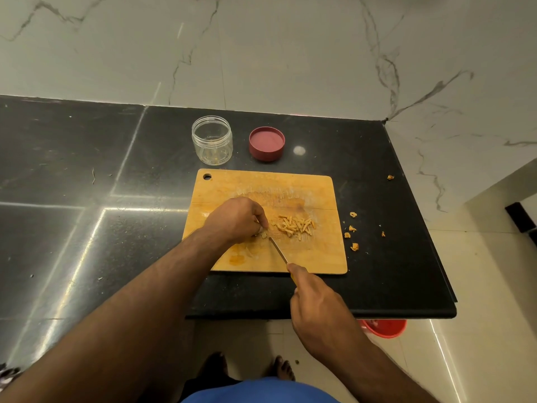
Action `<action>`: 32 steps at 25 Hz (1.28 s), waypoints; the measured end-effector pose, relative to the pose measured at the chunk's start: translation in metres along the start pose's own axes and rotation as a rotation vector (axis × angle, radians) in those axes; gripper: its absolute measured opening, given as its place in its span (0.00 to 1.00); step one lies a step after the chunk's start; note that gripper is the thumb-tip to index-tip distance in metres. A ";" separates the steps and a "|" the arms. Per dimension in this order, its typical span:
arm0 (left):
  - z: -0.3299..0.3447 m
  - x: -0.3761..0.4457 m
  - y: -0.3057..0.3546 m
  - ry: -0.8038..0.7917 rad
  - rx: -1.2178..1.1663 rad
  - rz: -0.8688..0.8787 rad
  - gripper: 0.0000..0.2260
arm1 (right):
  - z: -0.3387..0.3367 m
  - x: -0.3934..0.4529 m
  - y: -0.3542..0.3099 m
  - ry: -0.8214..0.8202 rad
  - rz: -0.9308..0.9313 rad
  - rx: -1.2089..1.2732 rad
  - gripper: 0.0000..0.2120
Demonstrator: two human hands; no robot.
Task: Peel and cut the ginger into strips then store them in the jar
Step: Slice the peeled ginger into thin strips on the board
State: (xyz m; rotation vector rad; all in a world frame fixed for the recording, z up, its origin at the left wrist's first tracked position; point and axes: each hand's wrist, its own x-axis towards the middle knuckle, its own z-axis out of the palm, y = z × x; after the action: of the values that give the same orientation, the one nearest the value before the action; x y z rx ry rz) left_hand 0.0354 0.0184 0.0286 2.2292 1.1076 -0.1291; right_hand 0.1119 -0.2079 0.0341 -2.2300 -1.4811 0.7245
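While the left hand [238, 219] pinched a ginger piece [263, 234] on the cutting board [319, 257], the right hand [315, 298] gripped the knife [278, 250] beside the cut strips [295, 225].

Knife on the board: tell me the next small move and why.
Probably press the knife down through the ginger piece that the left hand pins on the board. The right hand grips the handle, with the blade's tip at that piece. Cut strips already lie beside it, and the jar looks almost empty.
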 end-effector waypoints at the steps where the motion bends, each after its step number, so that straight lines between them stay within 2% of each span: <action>1: 0.000 -0.001 0.000 0.001 -0.007 -0.002 0.08 | -0.001 -0.002 0.001 0.011 -0.011 0.005 0.23; 6: 0.004 -0.004 0.000 0.033 -0.026 -0.003 0.09 | -0.008 0.002 -0.001 0.028 -0.049 0.070 0.22; 11: 0.010 -0.018 -0.007 0.183 -0.139 -0.054 0.13 | -0.005 0.009 0.004 0.018 -0.043 0.041 0.22; 16: 0.019 -0.038 -0.022 0.270 -0.208 -0.108 0.07 | -0.010 0.009 0.010 0.085 -0.023 0.088 0.21; 19: 0.022 -0.047 -0.027 0.299 -0.260 -0.132 0.04 | -0.006 0.010 0.007 0.017 -0.069 0.064 0.21; 21: 0.024 -0.051 -0.028 0.288 -0.279 -0.135 0.04 | -0.005 0.010 0.008 0.012 -0.056 0.062 0.21; 25: 0.026 -0.057 -0.032 0.253 -0.314 -0.155 0.05 | -0.011 0.009 0.019 0.119 0.036 0.064 0.21; 29: 0.026 -0.061 -0.034 0.232 -0.336 -0.139 0.05 | -0.007 0.008 0.014 0.038 -0.033 0.072 0.21; 32: 0.027 -0.063 -0.037 0.191 -0.331 -0.118 0.06 | -0.008 0.008 0.019 0.075 0.024 0.072 0.21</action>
State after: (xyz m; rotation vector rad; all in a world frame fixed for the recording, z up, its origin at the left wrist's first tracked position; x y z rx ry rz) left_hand -0.0278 -0.0236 0.0109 1.9108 1.2613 0.2090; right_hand 0.1336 -0.2077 0.0283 -2.1999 -1.3735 0.6834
